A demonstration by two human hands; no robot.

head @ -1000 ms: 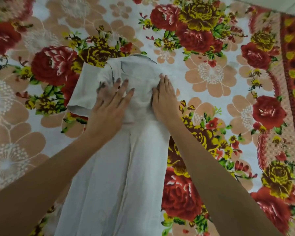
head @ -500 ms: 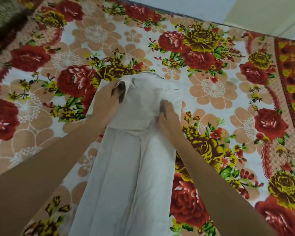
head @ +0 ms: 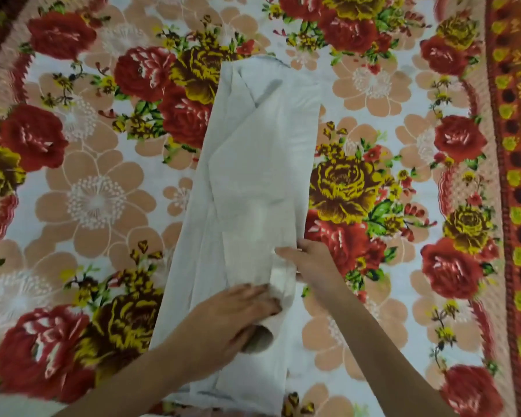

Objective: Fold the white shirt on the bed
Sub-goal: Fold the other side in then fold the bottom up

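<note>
The white shirt (head: pixel 262 182) lies as a long narrow strip down the middle of the flowered bed cover (head: pixel 97 203), collar end far from me, both sides folded inward. My left hand (head: pixel 235 314) rests flat on the shirt's lower part, fingers pointing right, thumb spread. My right hand (head: pixel 312 261) is at the shirt's right edge just above it, thumb on top of the fabric and fingers curled at the edge, pinching it. The hem end near me is partly hidden by my left forearm.
The bed cover with red, yellow and peach flowers spreads widely on both sides of the shirt. A darker red and orange patterned border (head: pixel 515 176) runs down the right side.
Both hands have come down from the collar end to the lower part of the shirt. The upper part now lies folded flat and narrow.
</note>
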